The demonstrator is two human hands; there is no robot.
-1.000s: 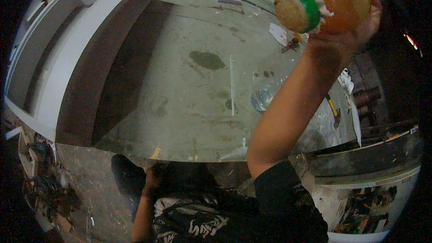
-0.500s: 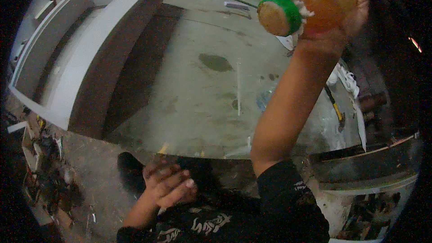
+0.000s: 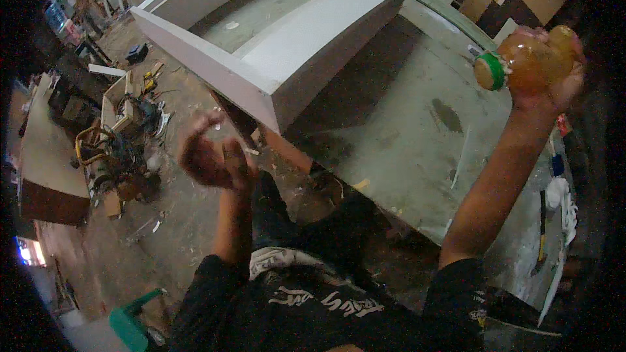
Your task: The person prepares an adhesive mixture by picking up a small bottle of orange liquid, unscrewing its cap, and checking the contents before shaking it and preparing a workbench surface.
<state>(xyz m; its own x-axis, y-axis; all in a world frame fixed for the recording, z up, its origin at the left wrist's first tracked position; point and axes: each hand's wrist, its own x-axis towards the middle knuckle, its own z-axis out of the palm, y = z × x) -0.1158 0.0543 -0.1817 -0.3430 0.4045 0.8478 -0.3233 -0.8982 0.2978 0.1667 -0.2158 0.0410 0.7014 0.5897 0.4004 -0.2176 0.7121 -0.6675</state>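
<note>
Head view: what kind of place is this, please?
Probably a carpentry or furniture workshop. A large unfinished grey cabinet frame lies on a stained worktable, and tools, cables and scraps litter the dusty floor.

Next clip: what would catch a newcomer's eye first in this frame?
First, the orange-filled bottle with a green cap, held aloft at upper right in the right hand. Next, the left hand, blurred and empty, raised at centre left above the littered floor. Behind them, a long white cabinet frame lies across the stained worktable.
</note>
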